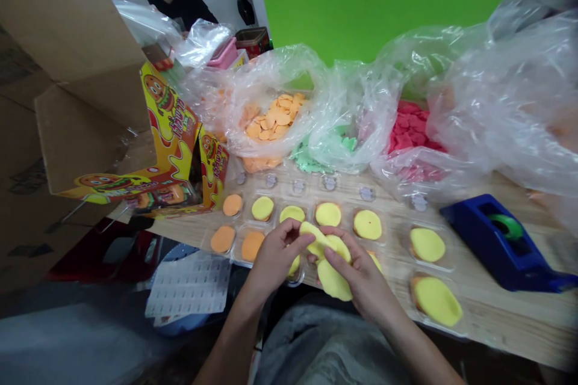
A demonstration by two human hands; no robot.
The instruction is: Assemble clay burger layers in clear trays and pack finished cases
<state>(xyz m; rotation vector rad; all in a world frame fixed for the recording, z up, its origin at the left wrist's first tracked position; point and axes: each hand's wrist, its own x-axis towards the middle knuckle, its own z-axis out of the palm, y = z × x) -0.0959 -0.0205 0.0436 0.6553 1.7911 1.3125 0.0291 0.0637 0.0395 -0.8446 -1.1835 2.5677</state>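
Several soft yellow discs (333, 280) are gripped in my right hand (356, 264), its thumb pressed over them. My left hand (280, 251) pinches one yellow disc (312, 234) at the edge of that bunch. Both hands are close together above the front of the table. Beneath and around them stand rows of clear plastic trays (383, 233). Yellow discs (368, 224) top many of the trays, while orange discs (223, 239) show in those at the left. My hands hide part of the front row.
Behind the trays, clear bags hold orange pieces (276, 117), green pieces (311, 153) and red pieces (413, 129). A blue tape dispenser (510, 252) stands at the right. Printed yellow display boxes (174, 126) and a large carton (85, 114) are at the left. A person (180, 3) is beyond.
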